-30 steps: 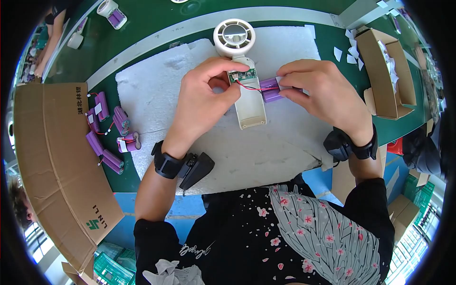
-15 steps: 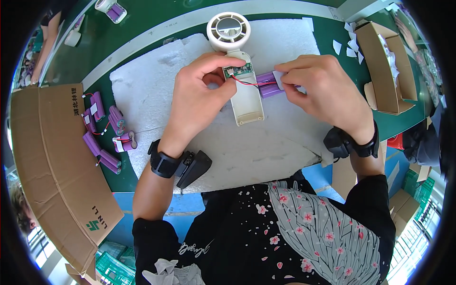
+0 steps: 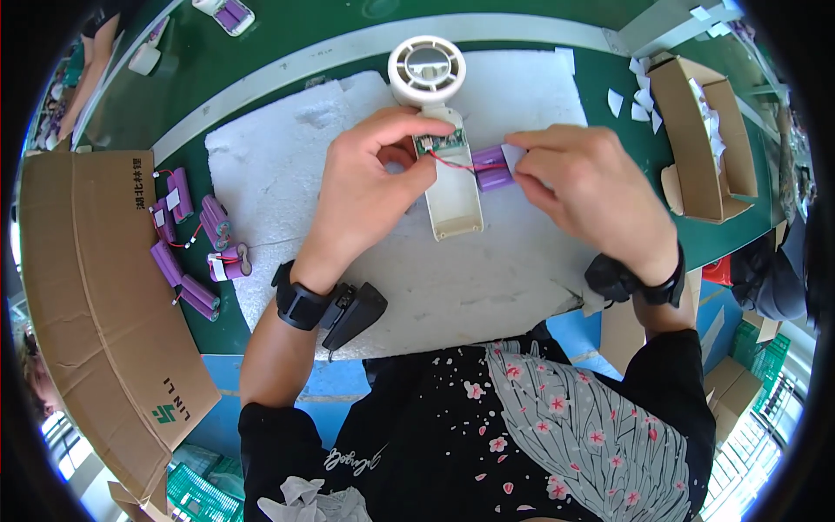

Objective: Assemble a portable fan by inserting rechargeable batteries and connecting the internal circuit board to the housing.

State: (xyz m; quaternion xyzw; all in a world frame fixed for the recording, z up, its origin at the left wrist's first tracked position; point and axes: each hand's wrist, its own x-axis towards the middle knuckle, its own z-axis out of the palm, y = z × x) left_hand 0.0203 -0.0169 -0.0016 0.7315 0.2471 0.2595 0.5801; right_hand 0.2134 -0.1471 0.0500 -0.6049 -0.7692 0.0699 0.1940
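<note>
A white handheld fan (image 3: 427, 74) lies on the foam sheet, its handle housing (image 3: 455, 209) opened toward me. Inside the handle's upper part sits a green circuit board (image 3: 445, 141). My left hand (image 3: 370, 178) grips the handle at that board, thumb and forefinger on either side. Red and dark wires run from the board to a purple battery pack (image 3: 493, 168) just right of the handle. My right hand (image 3: 591, 178) is closed on the pack's right end, where a white paper piece (image 3: 513, 158) shows by the fingertips; its exact grip is partly hidden.
Several purple battery packs (image 3: 215, 222) lie left of the white foam sheet (image 3: 287, 148), beside a large cardboard box (image 3: 96, 287). A small carton (image 3: 726, 148) holding white papers stands at right, near loose paper pieces (image 3: 642, 97). Another opened fan (image 3: 228, 13) lies at the far left.
The whole scene sits slightly lower at the top of the view. My right hand has shifted slightly relative to the handle, and the battery pack is turned a little. Both hands keep their hold.
</note>
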